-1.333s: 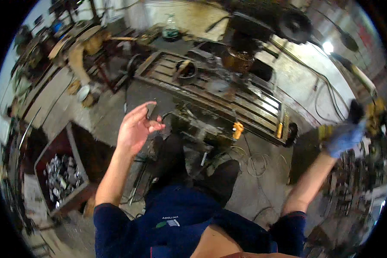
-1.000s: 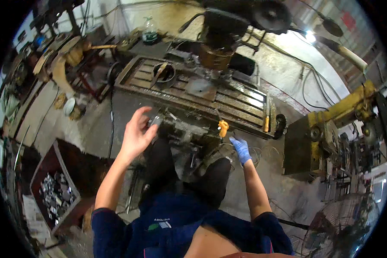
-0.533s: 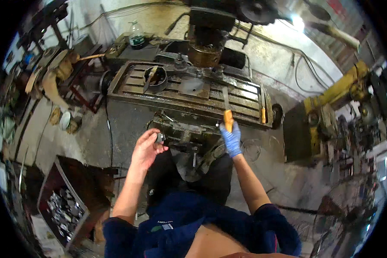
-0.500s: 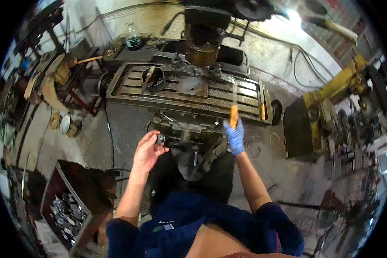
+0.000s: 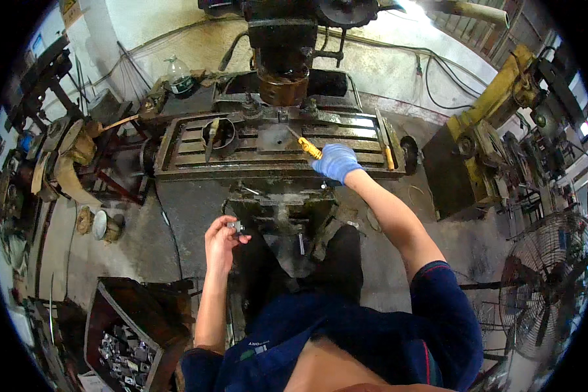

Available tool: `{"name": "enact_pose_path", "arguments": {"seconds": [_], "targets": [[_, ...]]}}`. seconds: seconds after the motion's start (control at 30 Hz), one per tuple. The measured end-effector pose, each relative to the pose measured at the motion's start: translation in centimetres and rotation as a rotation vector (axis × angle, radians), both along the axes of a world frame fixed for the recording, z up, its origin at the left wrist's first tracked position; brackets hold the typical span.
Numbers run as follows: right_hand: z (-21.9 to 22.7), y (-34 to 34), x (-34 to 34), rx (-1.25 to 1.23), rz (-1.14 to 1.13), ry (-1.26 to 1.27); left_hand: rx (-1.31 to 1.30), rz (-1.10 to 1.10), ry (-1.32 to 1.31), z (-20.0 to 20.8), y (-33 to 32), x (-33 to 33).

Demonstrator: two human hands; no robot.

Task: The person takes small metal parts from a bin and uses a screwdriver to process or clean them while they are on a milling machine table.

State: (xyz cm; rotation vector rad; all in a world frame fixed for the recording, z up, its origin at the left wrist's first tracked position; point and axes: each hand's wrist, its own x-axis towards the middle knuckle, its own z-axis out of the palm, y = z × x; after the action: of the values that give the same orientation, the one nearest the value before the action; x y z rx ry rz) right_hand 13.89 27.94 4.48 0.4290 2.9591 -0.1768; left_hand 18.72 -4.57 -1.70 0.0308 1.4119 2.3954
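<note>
Right hand (image 5: 338, 162), blue-gloved: arm stretched forward and inward, fingers wrapped round one yellow-handled tool (image 5: 310, 147), tip angled away leftward over the machine table (image 5: 242, 170). Left hand (image 5: 221, 240), bare, nearer the body: fingers half-curled, pinching one small metal piece (image 5: 234, 226), shape hard to make out. Right of right hand: second yellow handle (image 5: 389, 158). Leftward: one pot (image 5: 227, 136). Below-left of left hand: one bin (image 5: 127, 315), pieces too many to count.

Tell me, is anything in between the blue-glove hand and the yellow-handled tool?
Only the blue glove itself, worn on the right hand. Nothing else visible is in between: that hand holds the yellow-handled tool.
</note>
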Motion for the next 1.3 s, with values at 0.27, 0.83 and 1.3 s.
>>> {"name": "enact_pose_path", "arguments": {"seconds": [0.27,0.83,1.3], "targets": [[1.0,-0.3,-3.3,-0.104,-0.077,0.081,-0.174,0.039,-0.021,0.1,-2.6,0.2],[-0.4,0.5,-3.6,-0.281,-0.086,0.06,-0.203,-0.199,0.027,-0.2,3.7,-1.3],[0.9,1.2,11.5,-0.301,0.341,-0.164,-0.273,-0.195,0.133,-0.6,7.0,-6.2]]}}
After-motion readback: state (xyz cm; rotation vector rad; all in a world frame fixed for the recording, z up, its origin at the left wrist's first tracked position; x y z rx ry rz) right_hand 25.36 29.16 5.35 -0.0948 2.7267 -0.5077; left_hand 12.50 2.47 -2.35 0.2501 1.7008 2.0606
